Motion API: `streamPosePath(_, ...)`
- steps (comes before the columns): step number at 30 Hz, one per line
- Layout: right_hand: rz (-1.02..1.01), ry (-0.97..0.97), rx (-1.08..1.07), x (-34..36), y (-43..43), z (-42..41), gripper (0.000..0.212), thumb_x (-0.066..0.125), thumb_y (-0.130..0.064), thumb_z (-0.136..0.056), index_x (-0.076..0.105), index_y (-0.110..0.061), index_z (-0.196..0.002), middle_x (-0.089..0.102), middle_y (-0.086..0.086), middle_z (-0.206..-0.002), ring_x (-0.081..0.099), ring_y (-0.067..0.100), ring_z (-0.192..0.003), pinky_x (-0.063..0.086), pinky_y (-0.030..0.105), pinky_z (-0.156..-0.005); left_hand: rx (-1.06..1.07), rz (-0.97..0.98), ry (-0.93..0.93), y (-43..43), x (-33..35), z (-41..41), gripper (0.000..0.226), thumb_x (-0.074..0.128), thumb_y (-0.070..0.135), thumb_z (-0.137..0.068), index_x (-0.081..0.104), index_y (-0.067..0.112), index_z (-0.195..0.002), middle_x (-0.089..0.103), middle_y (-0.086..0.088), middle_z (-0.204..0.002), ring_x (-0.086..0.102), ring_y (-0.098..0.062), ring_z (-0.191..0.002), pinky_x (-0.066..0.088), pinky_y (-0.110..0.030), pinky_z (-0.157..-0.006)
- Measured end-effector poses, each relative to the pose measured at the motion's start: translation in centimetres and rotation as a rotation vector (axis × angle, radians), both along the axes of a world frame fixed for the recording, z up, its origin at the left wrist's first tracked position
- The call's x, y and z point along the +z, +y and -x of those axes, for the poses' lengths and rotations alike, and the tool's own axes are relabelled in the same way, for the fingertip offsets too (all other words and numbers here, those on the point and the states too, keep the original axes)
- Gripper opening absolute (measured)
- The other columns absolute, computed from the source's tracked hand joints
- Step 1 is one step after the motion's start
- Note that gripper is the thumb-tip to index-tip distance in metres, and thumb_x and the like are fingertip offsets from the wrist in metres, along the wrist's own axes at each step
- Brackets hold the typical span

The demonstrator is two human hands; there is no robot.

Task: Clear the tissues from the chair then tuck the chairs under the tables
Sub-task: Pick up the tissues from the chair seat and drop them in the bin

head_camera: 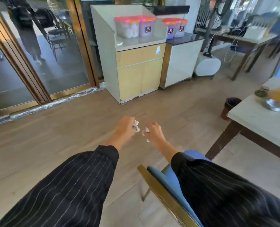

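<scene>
My left hand point(125, 128) is held out over the wooden floor and grips a crumpled white tissue point(136, 126). Beside it, my right hand point(154, 132) holds another crumpled white tissue point(146, 130) in curled fingers. Both arms wear black pinstriped sleeves. A blue padded chair with a gold frame point(159, 182) stands below my right arm at the lower right. My sleeve covers most of its seat. A white-topped table with dark legs point(250, 122) stands to the right of the chair.
A dark waste bin with a red base point(230, 108) stands on the floor by the table's far corner. A cream and yellow cabinet point(136, 69) with pink-lidded tubs is straight ahead. Glass doors line the left. Metal bowls point(274, 104) sit on the table.
</scene>
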State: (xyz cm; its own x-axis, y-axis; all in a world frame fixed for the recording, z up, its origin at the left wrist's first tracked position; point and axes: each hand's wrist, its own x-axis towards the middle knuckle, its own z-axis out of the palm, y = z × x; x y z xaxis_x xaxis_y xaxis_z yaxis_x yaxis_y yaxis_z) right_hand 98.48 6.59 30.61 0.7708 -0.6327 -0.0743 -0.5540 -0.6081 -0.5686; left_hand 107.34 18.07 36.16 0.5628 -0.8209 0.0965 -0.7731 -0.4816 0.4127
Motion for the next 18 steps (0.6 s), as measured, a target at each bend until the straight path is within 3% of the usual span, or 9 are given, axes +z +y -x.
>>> streamPosePath(2,-0.017,-0.021,-0.079,-0.3,-1.6,-1.2,0.019,0.062,-0.012,-0.082,0.063,0.005,-0.092,0.046,0.01,-0.084,0.051,0.035,-0.099,0.04,0.034,-0.077,-0.071,-0.016,0.023,-2.2,0.2,-1.9,0.038,0.048,-0.011,-0.078,0.027,0.012,-0.056,0.047,-0.014,-0.071,0.04,-0.026,-0.06,0.018,-0.027,-0.045)
streamPosePath(4,-0.031,-0.058,-0.16,-0.8,-3.2,-2.3,0.015,0.061,-0.009,-0.083,0.061,0.004,-0.089,0.042,0.005,-0.081,0.05,0.035,-0.098,0.042,0.037,-0.078,-0.128,-0.007,0.039,-4.7,-0.1,-3.9,0.034,0.046,-0.014,-0.076,0.031,0.009,-0.056,0.051,-0.015,-0.078,0.032,-0.021,-0.054,0.017,-0.023,-0.042)
streamPosePath(6,-0.023,-0.081,-0.243,-1.6,-5.1,-3.5,0.011,0.06,-0.011,-0.086,0.058,0.0,-0.087,0.045,0.01,-0.09,0.048,0.034,-0.097,0.038,0.033,-0.07,-0.18,0.007,0.013,-7.8,-0.9,-6.1,0.028,0.05,-0.008,-0.074,0.035,0.008,-0.057,0.051,-0.013,-0.072,0.035,-0.024,-0.06,0.014,-0.028,-0.045)
streamPosePath(8,-0.018,-0.081,-0.314,-2.2,-7.3,-4.9,0.01,0.06,-0.012,-0.086,0.057,-0.002,-0.085,0.051,0.017,-0.098,0.047,0.033,-0.096,0.032,0.03,-0.069,-0.259,0.002,0.006,-11.0,-1.6,-8.0,0.037,0.054,-0.003,-0.074,0.029,0.015,-0.054,0.046,-0.008,-0.064,0.039,-0.025,-0.063,0.017,-0.03,-0.048)
streamPosePath(13,0.005,-0.108,-0.584,-2.3,-12.3,-6.8,0.02,0.059,-0.008,-0.08,0.042,-0.012,-0.07,0.055,0.02,-0.09,0.049,0.035,-0.089,0.028,0.028,-0.068,-0.496,-0.028,0.057,-17.9,-1.5,-11.2,0.034,0.049,-0.007,-0.076,0.031,0.013,-0.056,0.059,-0.009,-0.079,0.048,-0.025,-0.063,0.029,-0.026,-0.049)
streamPosePath(15,0.023,-0.145,-0.682,-2.1,-13.2,-7.2,0.028,0.059,-0.009,-0.083,0.037,-0.012,-0.066,0.05,0.018,-0.085,0.043,0.03,-0.082,0.026,0.029,-0.068,-0.584,-0.035,0.152,-21.0,-1.6,-12.8,0.035,0.042,-0.015,-0.075,0.03,0.012,-0.056,0.051,-0.002,-0.07,0.036,-0.02,-0.055,0.028,-0.016,-0.042)
streamPosePath(18,0.048,-0.135,-0.777,-2.5,-14.1,-7.5,0.025,0.061,-0.013,-0.085,0.043,-0.008,-0.069,0.053,0.02,-0.084,0.044,0.031,-0.085,0.025,0.03,-0.069,-0.661,0.029,0.205,-24.7,-2.7,-14.2,0.036,0.042,-0.01,-0.069,0.027,0.018,-0.051,0.03,0.002,-0.059,0.025,-0.021,-0.058,0.028,-0.021,-0.045)
